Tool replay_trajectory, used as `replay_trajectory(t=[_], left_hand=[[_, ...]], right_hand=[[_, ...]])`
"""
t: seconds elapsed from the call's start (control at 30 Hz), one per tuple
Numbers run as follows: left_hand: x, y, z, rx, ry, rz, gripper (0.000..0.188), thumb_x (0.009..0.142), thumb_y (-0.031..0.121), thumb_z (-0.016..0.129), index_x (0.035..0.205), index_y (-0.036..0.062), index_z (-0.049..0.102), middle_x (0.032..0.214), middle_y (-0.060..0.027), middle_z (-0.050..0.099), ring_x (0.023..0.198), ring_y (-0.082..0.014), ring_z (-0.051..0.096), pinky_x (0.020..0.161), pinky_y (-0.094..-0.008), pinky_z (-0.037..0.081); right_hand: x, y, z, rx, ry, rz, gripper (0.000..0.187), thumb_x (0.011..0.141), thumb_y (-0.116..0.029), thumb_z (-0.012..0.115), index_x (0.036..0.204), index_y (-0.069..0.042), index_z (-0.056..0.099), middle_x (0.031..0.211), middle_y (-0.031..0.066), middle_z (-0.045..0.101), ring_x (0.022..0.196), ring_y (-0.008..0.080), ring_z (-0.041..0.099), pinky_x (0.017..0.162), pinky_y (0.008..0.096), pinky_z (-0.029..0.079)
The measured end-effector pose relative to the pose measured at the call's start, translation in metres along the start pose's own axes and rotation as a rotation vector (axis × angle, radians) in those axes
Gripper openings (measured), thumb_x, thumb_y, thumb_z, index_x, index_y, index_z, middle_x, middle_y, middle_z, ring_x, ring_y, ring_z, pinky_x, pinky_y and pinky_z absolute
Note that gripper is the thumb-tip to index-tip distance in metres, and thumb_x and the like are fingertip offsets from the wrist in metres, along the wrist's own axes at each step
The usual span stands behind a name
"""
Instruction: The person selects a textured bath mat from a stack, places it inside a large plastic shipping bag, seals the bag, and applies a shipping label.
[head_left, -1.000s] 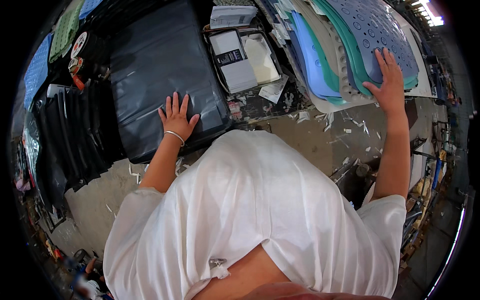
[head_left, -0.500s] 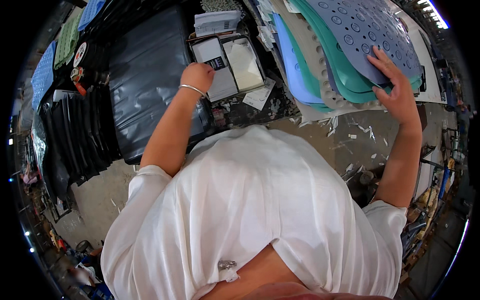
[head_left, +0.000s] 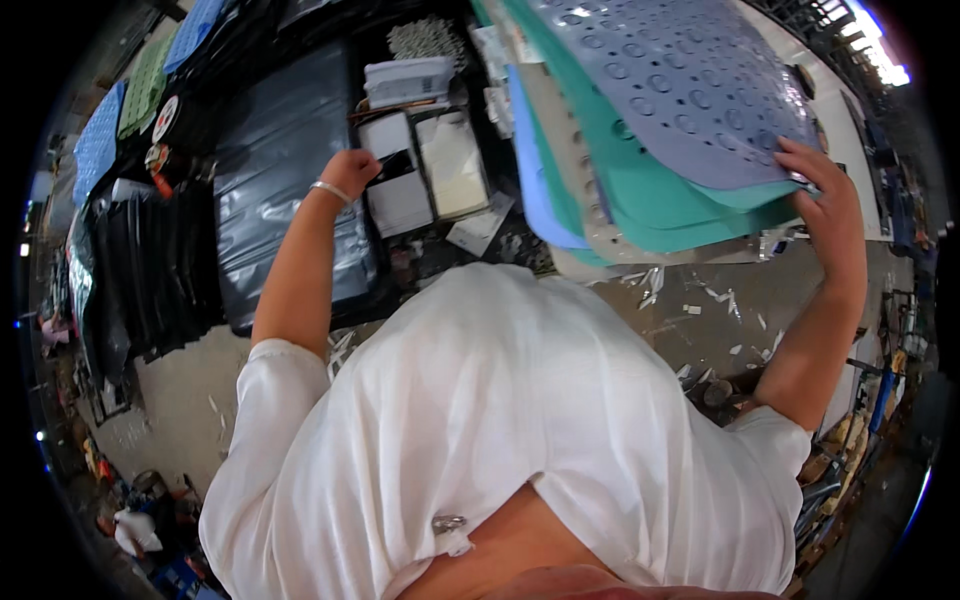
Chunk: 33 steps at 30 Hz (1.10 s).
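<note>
My right hand (head_left: 832,195) pinches the near right edge of a purple-grey bath mat (head_left: 690,95) with suction cups and small holes. That mat tops a fanned stack with green mats (head_left: 640,215), a beige mat and a blue mat (head_left: 540,190). My left hand (head_left: 350,172), a bracelet at its wrist, is closed beside an open box (head_left: 440,112) with two compartments. White cards (head_left: 400,200) and a small black piece (head_left: 398,165) lie in the left compartment, cream paper slips (head_left: 452,165) in the right. Whatever the left fingers hold is hidden.
A large black plastic-wrapped bundle (head_left: 285,190) lies at left, with black folded bags (head_left: 150,270) beyond it. Tape rolls (head_left: 165,120) stand near those. A white paper packet (head_left: 408,82) and a grey beaded heap (head_left: 428,40) sit behind the box. Paper scraps (head_left: 720,300) litter the floor.
My left hand has drawn back leftward from the black piece in the box. My right hand has shifted to the mat's edge, and the top mat has moved over the stack. The view has shifted too.
</note>
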<state>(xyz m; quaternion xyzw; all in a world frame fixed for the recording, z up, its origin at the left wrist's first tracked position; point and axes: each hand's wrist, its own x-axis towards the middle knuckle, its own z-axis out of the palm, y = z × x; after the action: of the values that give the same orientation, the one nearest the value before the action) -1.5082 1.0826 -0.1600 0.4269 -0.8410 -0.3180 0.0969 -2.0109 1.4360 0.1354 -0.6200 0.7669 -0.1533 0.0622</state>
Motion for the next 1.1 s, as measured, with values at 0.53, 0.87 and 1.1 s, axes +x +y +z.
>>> replay_trajectory(t=[0.53, 0.87, 1.1], left_hand=[[-0.014, 0.0, 0.015, 0.051, 0.121, -0.032, 0.013, 0.084, 0.018, 0.064, 0.083, 0.0051, 0.066, 0.076, -0.0137, 0.068, 0.072, -0.0302, 0.065, 0.068, -0.0382, 0.051], [-0.014, 0.115, -0.072, 0.131, 0.792, 0.092, 0.018, 0.092, 0.022, 0.054, 0.091, 0.0079, 0.065, 0.087, -0.0142, 0.067, 0.082, -0.0362, 0.063, 0.071, -0.042, 0.05], [-0.002, 0.344, -0.173, -0.053, 0.992, 0.677, 0.015, 0.091, 0.017, 0.059, 0.096, 0.0049, 0.067, 0.084, -0.0124, 0.067, 0.072, -0.0268, 0.067, 0.067, -0.0334, 0.051]], right_hand=[[0.026, 0.022, -0.002, -0.202, 0.263, -0.076, 0.029, 0.076, -0.001, 0.062, 0.103, -0.006, 0.069, 0.112, 0.012, 0.067, 0.107, 0.0286, 0.062, 0.093, 0.0352, 0.048], [0.069, -0.027, -0.153, -0.194, 0.854, 0.009, 0.035, 0.09, -0.035, 0.06, 0.104, -0.004, 0.068, 0.078, 0.0182, 0.064, 0.069, 0.028, 0.061, 0.067, 0.0365, 0.045], [-0.106, -0.121, -0.076, -0.191, 1.213, -0.267, 0.031, 0.085, -0.02, 0.065, 0.108, 0.002, 0.065, 0.1, 0.0137, 0.066, 0.093, 0.0233, 0.064, 0.087, 0.0342, 0.047]])
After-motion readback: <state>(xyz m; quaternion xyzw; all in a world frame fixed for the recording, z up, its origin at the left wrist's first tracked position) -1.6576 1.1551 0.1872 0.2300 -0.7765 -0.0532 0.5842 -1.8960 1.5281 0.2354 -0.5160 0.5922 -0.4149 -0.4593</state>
